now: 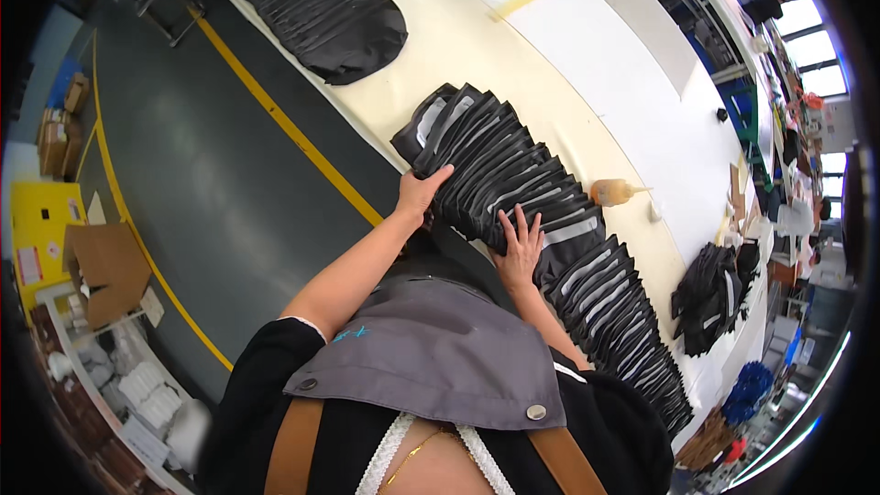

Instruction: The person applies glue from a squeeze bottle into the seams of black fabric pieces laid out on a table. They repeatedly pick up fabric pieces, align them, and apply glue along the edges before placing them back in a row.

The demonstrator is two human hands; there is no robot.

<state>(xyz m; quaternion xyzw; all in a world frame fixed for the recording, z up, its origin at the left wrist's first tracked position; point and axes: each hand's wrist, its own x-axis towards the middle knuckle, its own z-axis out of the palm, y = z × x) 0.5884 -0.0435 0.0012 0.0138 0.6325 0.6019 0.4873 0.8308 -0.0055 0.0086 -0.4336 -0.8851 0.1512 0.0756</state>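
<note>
A long row of overlapping black fabric pieces (486, 156) with grey strips runs along the table (568, 142) in front of me. My left hand (424, 192) grips the near edge of the row toward its far-left end; the thumb lies on top and the other fingers are hidden below the edge. Farther right, my right hand (521, 252) rests on the same row with its fingers spread. Beside it, a second run of black pieces with grey strips (619, 321) continues down to the right.
Another row of black pieces (316, 9) lies at the table's far left. Beyond my row are an amber-filled squeeze bottle (612, 192) and a black fabric heap (710, 298). To the left, the grey floor (202, 165) carries yellow lines, with a cardboard box (105, 270) and a yellow cabinet (46, 229).
</note>
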